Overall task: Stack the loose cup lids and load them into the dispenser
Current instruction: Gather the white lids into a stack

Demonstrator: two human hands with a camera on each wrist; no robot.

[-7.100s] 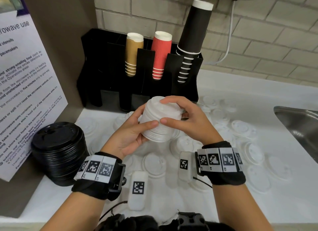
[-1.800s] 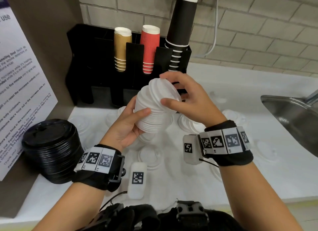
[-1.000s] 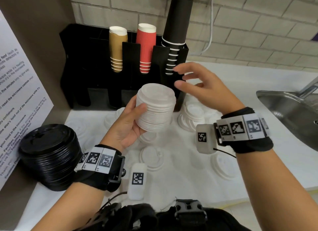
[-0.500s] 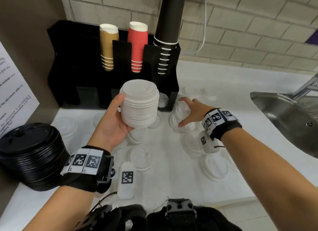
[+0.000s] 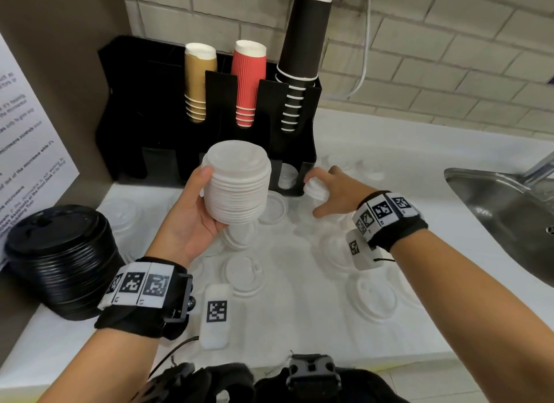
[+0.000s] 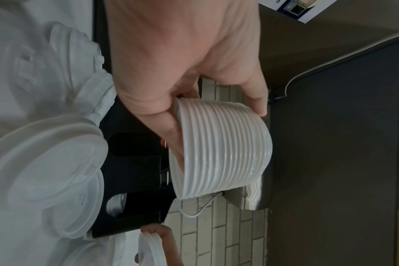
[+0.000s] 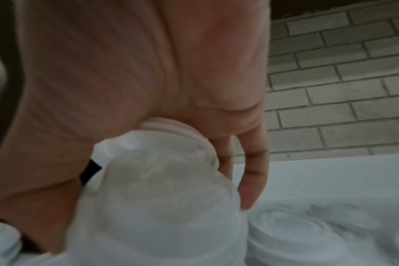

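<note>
the stack of white lids (image 5: 238, 186) is up off the counter (image 5: 299, 327), sitting in the left hand (image 5: 195, 213) – thumb on the near side, fingers curled round the far side, tidy nested rims showing in the left wrist view. it's held right in front of the black dispenser (image 5: 156, 108), which has tan cups (image 5: 199, 81), red cups (image 5: 250, 81) and a tall black cup stack (image 5: 302, 48) poking out the top. the right hand (image 5: 335, 192) is down by the dispenser's right corner, fingers wrapped round a small clump of lids (image 5: 314, 188) just above the counter. loose white lids (image 5: 244, 275) are scattered flat all over the counter – a fat pile of black lids (image 5: 60, 261) sits off to the left, and a steel sink (image 5: 509, 210) is on the right.
</note>
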